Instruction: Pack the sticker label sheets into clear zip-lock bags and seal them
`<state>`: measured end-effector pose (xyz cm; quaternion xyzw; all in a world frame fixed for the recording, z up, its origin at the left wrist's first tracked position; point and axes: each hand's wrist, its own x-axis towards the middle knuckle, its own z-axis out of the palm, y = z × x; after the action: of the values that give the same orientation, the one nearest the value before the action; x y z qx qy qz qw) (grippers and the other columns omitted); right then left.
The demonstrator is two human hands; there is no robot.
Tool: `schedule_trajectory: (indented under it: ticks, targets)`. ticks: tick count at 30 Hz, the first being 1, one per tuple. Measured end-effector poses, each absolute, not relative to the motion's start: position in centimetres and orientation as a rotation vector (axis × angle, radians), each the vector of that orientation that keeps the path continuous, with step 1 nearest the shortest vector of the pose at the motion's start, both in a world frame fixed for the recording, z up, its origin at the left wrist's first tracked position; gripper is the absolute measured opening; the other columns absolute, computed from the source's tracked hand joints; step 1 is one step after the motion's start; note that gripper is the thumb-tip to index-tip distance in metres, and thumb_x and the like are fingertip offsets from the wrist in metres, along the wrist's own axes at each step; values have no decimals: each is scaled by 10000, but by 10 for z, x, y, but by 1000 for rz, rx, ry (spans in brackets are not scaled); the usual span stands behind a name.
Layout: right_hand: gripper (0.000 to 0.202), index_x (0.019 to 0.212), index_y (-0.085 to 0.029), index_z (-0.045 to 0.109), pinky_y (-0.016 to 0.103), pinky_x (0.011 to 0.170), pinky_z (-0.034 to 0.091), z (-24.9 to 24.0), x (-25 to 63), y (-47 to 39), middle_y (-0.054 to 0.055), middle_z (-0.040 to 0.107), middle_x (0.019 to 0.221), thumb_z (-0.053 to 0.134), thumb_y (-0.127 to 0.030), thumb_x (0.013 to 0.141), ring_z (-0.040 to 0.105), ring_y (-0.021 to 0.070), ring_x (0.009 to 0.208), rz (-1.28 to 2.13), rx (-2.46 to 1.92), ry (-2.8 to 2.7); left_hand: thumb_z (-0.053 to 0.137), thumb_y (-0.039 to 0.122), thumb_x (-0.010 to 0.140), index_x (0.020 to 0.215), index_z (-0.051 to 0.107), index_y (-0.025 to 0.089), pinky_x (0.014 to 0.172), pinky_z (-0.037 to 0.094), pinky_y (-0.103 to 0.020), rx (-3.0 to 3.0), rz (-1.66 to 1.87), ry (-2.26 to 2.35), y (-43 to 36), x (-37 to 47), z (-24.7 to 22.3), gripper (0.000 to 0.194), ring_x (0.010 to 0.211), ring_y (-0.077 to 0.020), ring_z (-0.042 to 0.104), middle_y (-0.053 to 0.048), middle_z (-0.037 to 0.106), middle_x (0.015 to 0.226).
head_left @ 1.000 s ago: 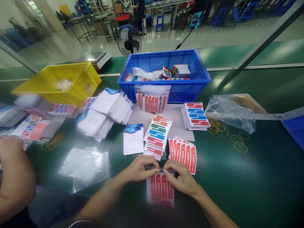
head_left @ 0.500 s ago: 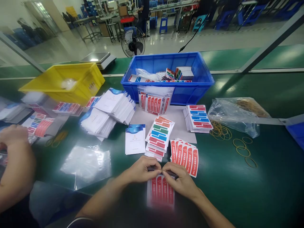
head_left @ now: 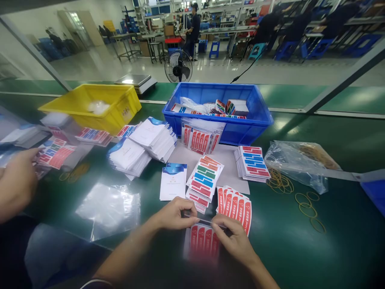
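My left hand (head_left: 177, 214) and my right hand (head_left: 233, 236) pinch the top edge of a clear plastic bag (head_left: 187, 251) with red labels (head_left: 204, 239) inside, a small gap between the hands. The bag hangs toward me over the green table. Just beyond my left hand lies a stack of multicoloured label sheets (head_left: 206, 176), beside a white booklet (head_left: 173, 184) with a blue top. A fan of red label sheets (head_left: 237, 204) lies past my right hand, partly hidden by it.
Behind stand a blue bin (head_left: 216, 130) and a yellow bin (head_left: 90, 108). Booklet piles (head_left: 129, 156), flat clear bags (head_left: 111, 206), another label stack (head_left: 252, 162) and rubber bands (head_left: 305, 204) lie around. At the left, a co-worker's hand (head_left: 18, 180) touches label sheets.
My hands have moved apart along the bag's top edge, my right hand sliding right. The view has tilted up a little. The co-worker's hand has shifted.
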<state>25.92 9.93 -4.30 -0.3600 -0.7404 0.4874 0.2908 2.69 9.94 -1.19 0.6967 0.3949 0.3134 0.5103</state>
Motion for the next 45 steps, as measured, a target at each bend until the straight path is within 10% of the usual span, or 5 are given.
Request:
schedule_trajectory:
  ticks: [13, 25, 30, 39, 45]
  targets:
    - [266, 750, -183, 584, 244, 632, 411, 9, 247, 119, 11, 592, 726, 460, -351, 915, 538, 141, 674, 1308, -995, -2133, 582, 264, 819, 703, 629, 127, 646, 433, -230, 1551, 1103, 954, 99, 6, -3, 186, 653, -128, 544, -49, 611, 687]
    - [353, 1093, -104, 571, 387, 774, 504, 84, 192, 308, 143, 662, 979, 397, -352, 911, 628, 263, 880, -2, -1212, -2194, 537, 351, 848, 766, 558, 131, 565, 401, -205, 1106, 1569, 1317, 123, -29, -15, 235, 624, -102, 471, -3, 508, 691]
    - [639, 1348, -89, 418, 491, 1066, 282, 52, 156, 325, 221, 382, 1421, 620, -270, 769, 284, 364, 1342, -274, -1081, -2562, 535, 343, 843, 741, 545, 138, 577, 390, -205, 1118, 1538, 1338, 119, -28, -11, 229, 638, -106, 465, 2, 494, 690]
    - [611, 1393, -57, 348, 493, 1134, 118, 0, 102, 337, 185, 214, 1511, 366, 16, 786, 102, 302, 1411, -368, -1127, -2700, 521, 369, 855, 748, 561, 141, 570, 394, -204, 1209, 1481, 1465, 118, -30, -9, 256, 635, -116, 486, -10, 521, 694]
    - [693, 1441, -29, 232, 544, 1123, 111, 6, 102, 288, 240, 51, 1522, 531, -186, 835, -15, 369, 1403, -253, -1123, -2711, 513, 378, 867, 769, 566, 144, 585, 397, -207, 1165, 1540, 1509, 117, -36, -10, 260, 609, -106, 475, 0, 513, 687]
